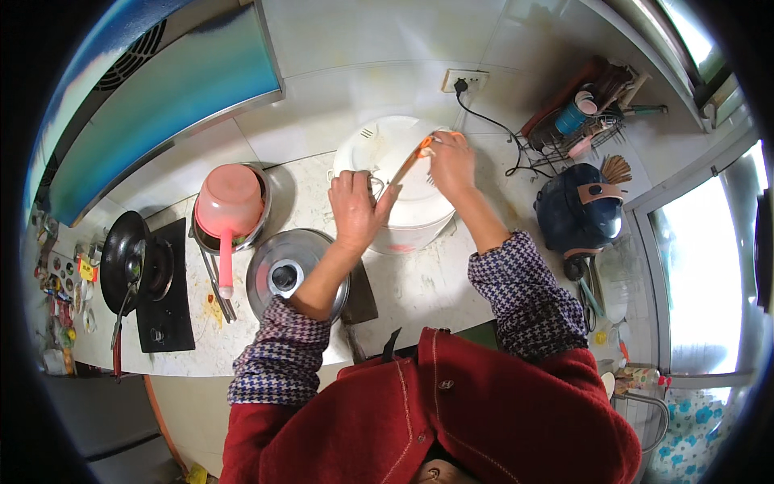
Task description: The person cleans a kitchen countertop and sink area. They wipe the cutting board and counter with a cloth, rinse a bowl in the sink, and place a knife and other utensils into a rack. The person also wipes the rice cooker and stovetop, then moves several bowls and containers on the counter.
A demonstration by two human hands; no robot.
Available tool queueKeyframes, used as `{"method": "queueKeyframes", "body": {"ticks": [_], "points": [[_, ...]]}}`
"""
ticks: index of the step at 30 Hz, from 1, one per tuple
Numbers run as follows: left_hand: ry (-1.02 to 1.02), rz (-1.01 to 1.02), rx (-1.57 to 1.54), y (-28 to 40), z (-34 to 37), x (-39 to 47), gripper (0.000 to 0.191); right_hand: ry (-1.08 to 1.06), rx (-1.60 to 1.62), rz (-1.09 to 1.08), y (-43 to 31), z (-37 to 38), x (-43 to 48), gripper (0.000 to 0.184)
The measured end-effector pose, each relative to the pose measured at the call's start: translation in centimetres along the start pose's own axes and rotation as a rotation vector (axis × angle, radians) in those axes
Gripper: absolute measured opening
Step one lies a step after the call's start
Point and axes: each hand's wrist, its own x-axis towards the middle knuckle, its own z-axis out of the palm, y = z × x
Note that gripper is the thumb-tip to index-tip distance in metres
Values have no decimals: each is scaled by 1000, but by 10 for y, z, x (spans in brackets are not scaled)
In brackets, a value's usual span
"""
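Note:
A round white lid (387, 151) covers a white container (402, 241) near the back wall. My left hand (358, 209) rests over the lid's left part, beside a small metal loop (376, 186); its grip is partly hidden. Over the right part of the lid, my right hand (452, 162) holds a narrow item with orange parts (425, 144), its exact kind unclear. The item slants down towards my left thumb. To the left of the container stand a lidded metal pot (264, 263) and a metal bowl (266, 202) with a pink plastic ladle (230, 199) on top.
A black wok (113, 266) tilts at the left stove burner (162, 272). Tongs or chopsticks (213, 278) lie beside the bowl. At right are a dark blue appliance (577, 209), a wire rack (553, 158) with utensils and a black power cord (499, 124) running from the wall socket (474, 80).

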Motion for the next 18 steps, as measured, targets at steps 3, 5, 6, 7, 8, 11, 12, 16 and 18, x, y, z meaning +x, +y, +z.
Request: {"method": "queueKeyframes", "body": {"ticks": [3, 5, 6, 7, 8, 11, 12, 16, 18], "points": [[100, 8, -9, 9, 11, -4, 43, -183, 42, -140, -30, -7, -29, 24], [35, 2, -20, 8, 12, -5, 45, -103, 304, -258, -36, -13, -52, 20], [30, 11, -29, 6, 12, -5, 44, -23, 369, -307, -31, -14, -56, 17], [25, 20, -36, 5, 11, -4, 43, -38, 312, -243, -23, -13, -52, 17], [6, 22, -26, 3, 9, -4, 42, -30, 259, -224, -13, -8, -37, 17], [-27, 33, -12, 1, 8, -3, 41, 23, 16, -24, 20, 3, 4, 18], [-21, 41, -12, 1, 8, -3, 41, 98, -5, -72, 21, 8, 8, 17], [23, 54, 9, 2, 11, -4, 38, -69, -25, -111, -17, 6, -24, 15], [33, 54, -14, 2, 11, -5, 37, 41, 221, -250, -41, -6, -65, 15]]}}
